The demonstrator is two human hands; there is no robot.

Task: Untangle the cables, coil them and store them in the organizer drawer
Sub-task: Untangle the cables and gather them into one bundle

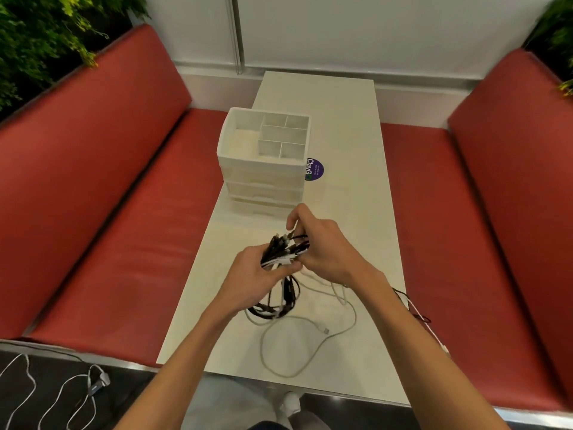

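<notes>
Above the middle of the white table (pixel 350 125), both hands hold a tangled bundle of black and white cables (pixel 283 248). My left hand (pixel 259 279) grips the bundle from below and the left. My right hand (pixel 322 243) holds its upper right side, fingers curled around several plug ends. Black loops (pixel 276 305) hang from the bundle onto the table. A loose white cable (pixel 310 346) with a plug end trails across the near part of the table. The white organizer (pixel 263 169), with open top compartments and shut drawers below, stands just beyond my hands.
A round purple sticker (pixel 316 169) lies on the table right of the organizer. Red padded benches (pixel 117 187) flank the table on both sides. Thin red and black wires (pixel 415 308) hang off the table's right edge. White cables (pixel 62 395) lie on the floor at lower left.
</notes>
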